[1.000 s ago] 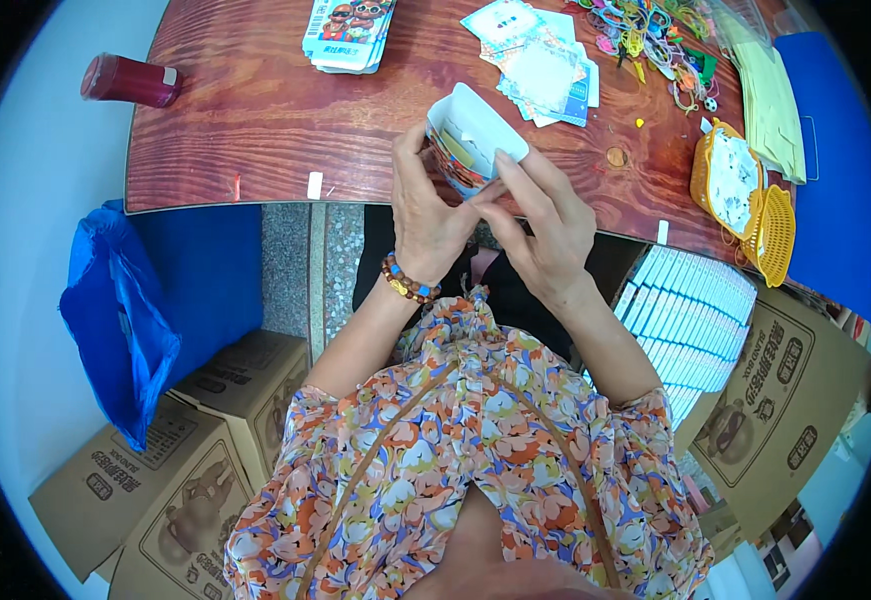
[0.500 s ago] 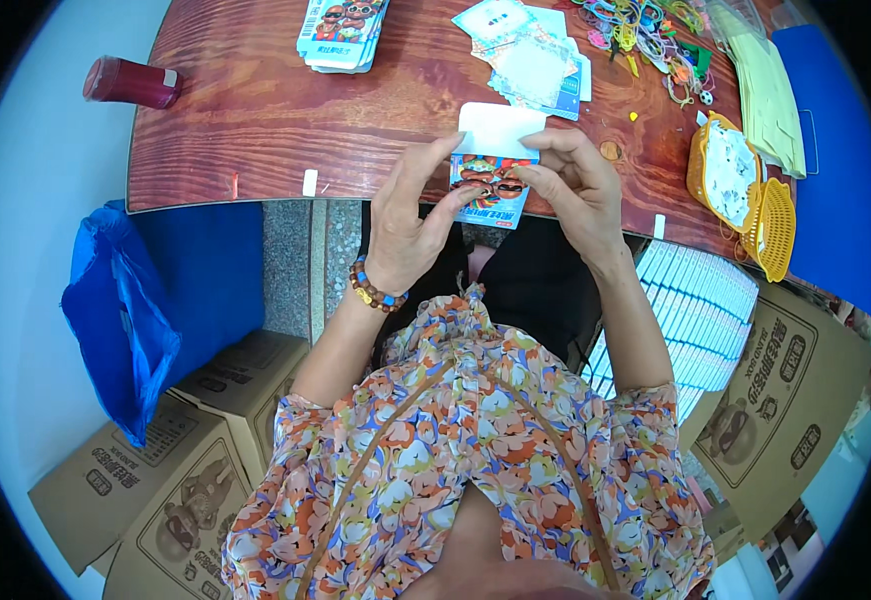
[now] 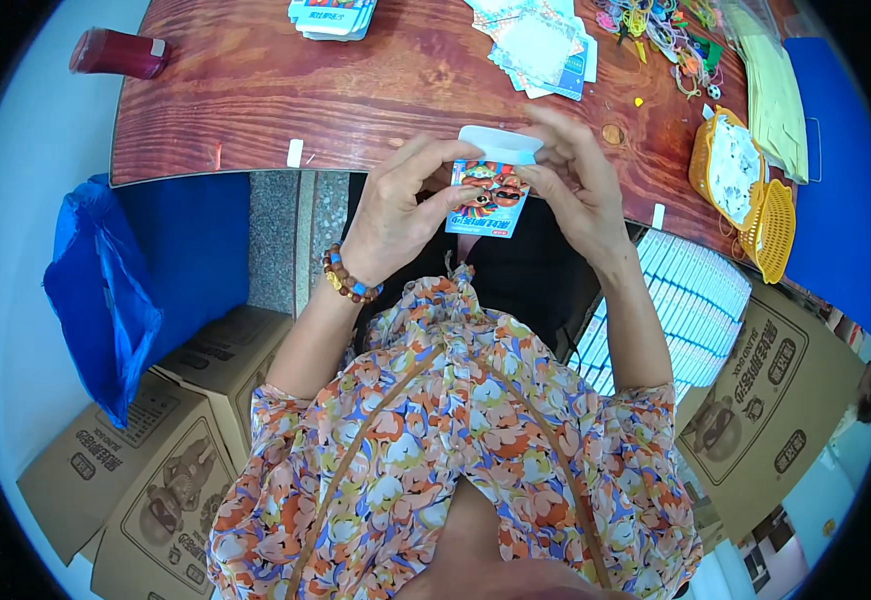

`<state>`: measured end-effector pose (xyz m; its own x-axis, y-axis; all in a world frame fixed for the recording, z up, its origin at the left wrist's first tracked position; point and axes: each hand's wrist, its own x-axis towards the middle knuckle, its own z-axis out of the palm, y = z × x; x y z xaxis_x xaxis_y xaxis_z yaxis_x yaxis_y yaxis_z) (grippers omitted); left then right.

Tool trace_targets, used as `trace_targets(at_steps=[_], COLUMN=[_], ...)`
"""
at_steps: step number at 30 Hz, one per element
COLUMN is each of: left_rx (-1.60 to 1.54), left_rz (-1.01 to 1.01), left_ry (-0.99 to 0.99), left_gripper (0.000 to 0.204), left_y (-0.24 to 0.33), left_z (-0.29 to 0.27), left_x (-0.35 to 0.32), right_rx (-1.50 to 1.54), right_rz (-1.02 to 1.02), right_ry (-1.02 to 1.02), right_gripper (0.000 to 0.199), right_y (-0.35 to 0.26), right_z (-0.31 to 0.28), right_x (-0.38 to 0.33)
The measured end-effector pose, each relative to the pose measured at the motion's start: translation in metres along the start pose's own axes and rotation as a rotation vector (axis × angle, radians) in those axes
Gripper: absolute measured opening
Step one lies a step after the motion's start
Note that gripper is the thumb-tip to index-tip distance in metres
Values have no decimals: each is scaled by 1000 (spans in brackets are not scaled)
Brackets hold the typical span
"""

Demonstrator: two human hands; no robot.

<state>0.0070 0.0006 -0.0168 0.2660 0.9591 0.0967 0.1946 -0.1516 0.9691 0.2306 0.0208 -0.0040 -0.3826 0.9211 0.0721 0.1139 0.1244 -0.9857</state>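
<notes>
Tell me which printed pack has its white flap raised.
The pack in your left hand, with your right hand at its edge: its white flap is up. The stacked packs lie at the picture's top edge, no raised flap in view.

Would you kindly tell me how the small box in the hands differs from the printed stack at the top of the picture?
The small box is held between the left hand and right hand, while the printed stack lies untouched on the table. The small box is one piece; the printed stack is several layered pieces. The small box's white flap stands open, whereas the printed stack shows no open flap. Both carry blue-and-white print.
</notes>
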Motion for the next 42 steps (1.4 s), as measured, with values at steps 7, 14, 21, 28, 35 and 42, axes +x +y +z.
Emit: trace_targets(at_steps=[7, 14, 21, 28, 35, 42], left_rx=[10, -20, -74, -66, -39, -156], left_rz=[48, -1, -8, -34, -70, -91], left_ry=[8, -22, -58, -71, -48, 22], left_gripper=[37, 44, 54, 54, 54, 48], left_y=[2, 1, 1, 3, 1, -4], left_z=[5, 10, 12, 12, 13, 21], left_x=[-1, -1, 5, 6, 5, 1], right_rx=[284, 210, 121, -223, -396, -511], right_rz=[99, 335, 228, 123, -119, -183], right_ry=[-44, -141, -176, -152, -187, -67], right_gripper=[17, 25, 23, 21, 26, 31], right_y=[0, -9, -11, -21, -20, -2], right_z=[-7, -25, -26, -21, -22, -8], right_x=[3, 10, 9, 8, 3, -16])
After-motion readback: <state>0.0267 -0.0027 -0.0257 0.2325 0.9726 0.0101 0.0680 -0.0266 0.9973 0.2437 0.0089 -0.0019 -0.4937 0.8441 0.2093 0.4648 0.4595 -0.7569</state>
